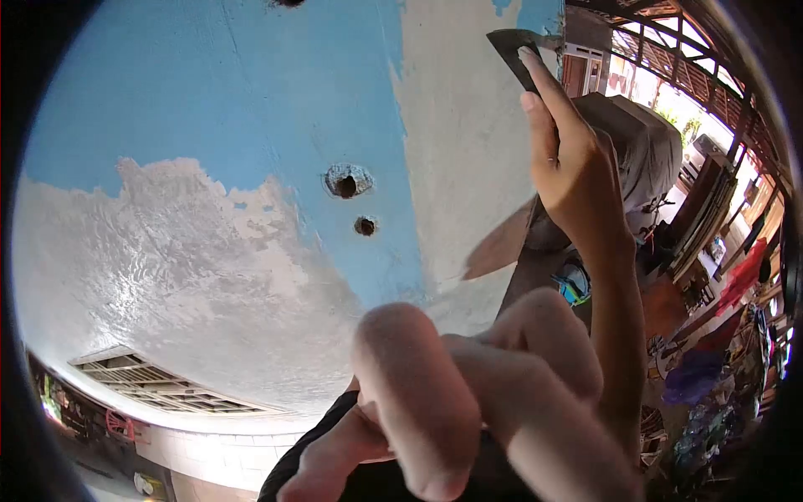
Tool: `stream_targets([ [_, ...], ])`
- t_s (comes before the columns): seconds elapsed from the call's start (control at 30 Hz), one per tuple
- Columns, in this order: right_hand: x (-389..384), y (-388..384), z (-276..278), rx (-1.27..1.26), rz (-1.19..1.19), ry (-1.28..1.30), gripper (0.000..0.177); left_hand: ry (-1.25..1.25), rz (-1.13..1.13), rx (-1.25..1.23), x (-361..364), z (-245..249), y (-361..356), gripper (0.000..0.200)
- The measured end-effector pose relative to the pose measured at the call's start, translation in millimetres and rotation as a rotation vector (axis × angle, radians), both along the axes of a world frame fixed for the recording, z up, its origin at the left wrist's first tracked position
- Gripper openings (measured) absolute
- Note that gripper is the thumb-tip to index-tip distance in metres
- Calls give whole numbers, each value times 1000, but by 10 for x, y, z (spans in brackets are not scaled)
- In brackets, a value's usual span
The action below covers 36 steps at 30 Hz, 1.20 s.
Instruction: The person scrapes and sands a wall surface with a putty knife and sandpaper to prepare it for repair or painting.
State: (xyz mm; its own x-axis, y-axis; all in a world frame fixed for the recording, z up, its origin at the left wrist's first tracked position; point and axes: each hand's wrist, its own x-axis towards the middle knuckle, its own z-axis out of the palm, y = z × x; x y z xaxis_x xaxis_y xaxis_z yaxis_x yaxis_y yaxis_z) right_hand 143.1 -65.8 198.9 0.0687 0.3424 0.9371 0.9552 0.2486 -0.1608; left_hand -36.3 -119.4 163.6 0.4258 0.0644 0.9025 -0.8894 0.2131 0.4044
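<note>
My right hand [569, 159] is raised at the upper right, its fingers closed on a dark, thin putty scraper [512, 55]. The scraper's flat blade lies against or very close to the wall near its right edge, with the fingertips pressed along it. Very close to the camera at the bottom, my left hand [468, 402] shows large, with bent, curled fingers. Whatever it may hold is hidden. Behind both hands, the wall [468, 151] carries blue paint with wide grey-white patches of smooth filler, shiny at the lower left.
Two rough holes [346, 184] pierce the blue strip, and another dark hole shows at the top edge. A slatted vent [159, 385] sits at the lower left. Right of the wall's edge are a covered bulky object [644, 142], stacked boards [703, 201] and assorted clutter under roof beams.
</note>
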Motion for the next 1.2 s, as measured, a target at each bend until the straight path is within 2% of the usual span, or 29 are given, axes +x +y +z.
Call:
stream_targets([
  [0.17, -4, -41, 26, -58, -44, 46, 36, 5, -71, 26, 36, 32, -83, 24],
  [0.27, -13, -59, 24, -103, -47, 70, 39, 18, -29, 23, 49, 55, -95, 25],
  [0.3, 9, -24, -2, -44, -23, 37, 39, 25, 9, 18, 56, 67, -78, 25],
  [0.37, 76, 76, -51, 81, 19, -29, 40, 39, 166, -12, 79, 48, -28, 26],
  [0.47, -15, -79, 33, -210, -5, 153, 41, 67, 521, -65, 129, -34, 116, 27],
  [0.53, -6, -16, 24, -102, -41, 55, 43, 54, 742, -133, 160, -184, 244, 32],
  [0.57, -6, 26, 71, -77, -63, 49, 44, -11, 831, -82, 165, -295, 394, 32],
  [0.6, -4, 32, 136, -54, -82, 49, 45, -161, 841, -93, 183, -464, 575, 22],
  [0.63, -11, -7, 206, -88, -68, 73, 46, -192, 895, -132, 167, -587, 680, 19],
  [0.7, -57, -94, 306, -159, -23, 107, 49, -162, 1202, -48, 45, -700, 844, 14],
  [0.77, -110, -143, 232, -226, -3, 120, 50, -201, 1582, 164, -135, -843, 1046, 15],
  [0.87, -106, -116, 339, -206, -5, 94, 52, -123, 1855, 283, -347, -987, 1211, 8],
  [0.97, -169, -76, 310, -164, 18, 105, 53, -152, 1919, 470, -435, -1096, 1330, 6],
  [1.2, -252, -68, 356, -174, -8, 106, 55, -204, 1985, 457, -376, -1153, 1369, 3],
])
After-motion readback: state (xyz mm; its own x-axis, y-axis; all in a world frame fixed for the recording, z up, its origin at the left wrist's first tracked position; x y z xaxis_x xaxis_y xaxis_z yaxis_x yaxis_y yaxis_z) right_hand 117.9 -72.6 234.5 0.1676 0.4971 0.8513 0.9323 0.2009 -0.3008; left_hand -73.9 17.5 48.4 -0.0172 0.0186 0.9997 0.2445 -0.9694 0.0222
